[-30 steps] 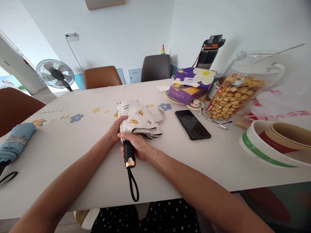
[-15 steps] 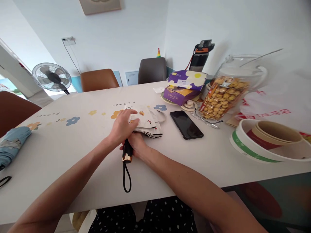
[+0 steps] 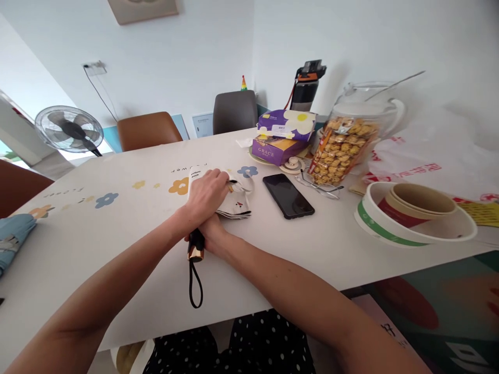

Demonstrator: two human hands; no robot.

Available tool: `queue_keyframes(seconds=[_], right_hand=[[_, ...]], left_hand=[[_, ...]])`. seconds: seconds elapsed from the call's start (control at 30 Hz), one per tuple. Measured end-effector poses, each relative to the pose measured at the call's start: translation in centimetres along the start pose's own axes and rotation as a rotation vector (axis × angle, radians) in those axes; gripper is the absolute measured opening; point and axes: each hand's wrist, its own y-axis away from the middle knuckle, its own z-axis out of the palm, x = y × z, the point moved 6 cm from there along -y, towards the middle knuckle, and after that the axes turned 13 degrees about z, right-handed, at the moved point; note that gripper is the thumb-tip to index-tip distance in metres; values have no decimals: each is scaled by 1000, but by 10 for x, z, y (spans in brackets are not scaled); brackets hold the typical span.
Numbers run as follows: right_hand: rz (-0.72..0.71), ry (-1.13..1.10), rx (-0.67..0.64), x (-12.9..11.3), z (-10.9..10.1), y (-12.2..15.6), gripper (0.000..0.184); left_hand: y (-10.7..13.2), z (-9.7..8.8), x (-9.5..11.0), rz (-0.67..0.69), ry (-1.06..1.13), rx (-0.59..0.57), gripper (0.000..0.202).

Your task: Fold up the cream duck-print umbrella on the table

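Observation:
A folded white umbrella (image 3: 235,206) with small printed pictures lies on the table, its black and gold handle (image 3: 196,250) toward me and a black wrist loop hanging from the end. My left hand (image 3: 210,193) is on top of the white fabric, fingers curled over it and closed around the folds. Beneath my left wrist, my right hand (image 3: 212,232) grips the umbrella where the handle meets the fabric; most of its fingers are hidden. A pale strap (image 3: 247,185) sticks out at the far right of the fabric.
A black phone (image 3: 288,196) and glasses (image 3: 320,188) lie right of the umbrella. Farther right stand a jug (image 3: 380,111), a bag of snacks (image 3: 343,150) and paper bowls (image 3: 397,234). Purple boxes (image 3: 275,149) sit behind. A blue umbrella (image 3: 15,236) is at the left edge.
My left hand has slid a little forward over the fabric, and its spread fingers have curled in. The right hand keeps its grip. The view has turned slightly right.

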Motion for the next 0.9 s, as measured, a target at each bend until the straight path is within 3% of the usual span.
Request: queue_keyframes(seconds=[0.17,0.23,0.33,0.5,0.67,0.9], right_hand=[[48,-52,-47,4,1,-5,10],[65,-69,-66,5,1,-6,10],[92,-69,-85,5,1,-4,12],[104,-35,-100,2,2,-3,23],[96,-29,-112,-1,1,-1,27],[94,-52,-137,-9,1,4,25]], left_hand=[[42,-54,-57,-375,307,515,8],[68,-66,-80,-523,365,639,15],[107,-65,-105,-682,439,613,34],[148,-45,-114,-788,604,490,53],[154,-41,-115,-801,678,531,49],[158,-34,-125,-829,649,493,54]])
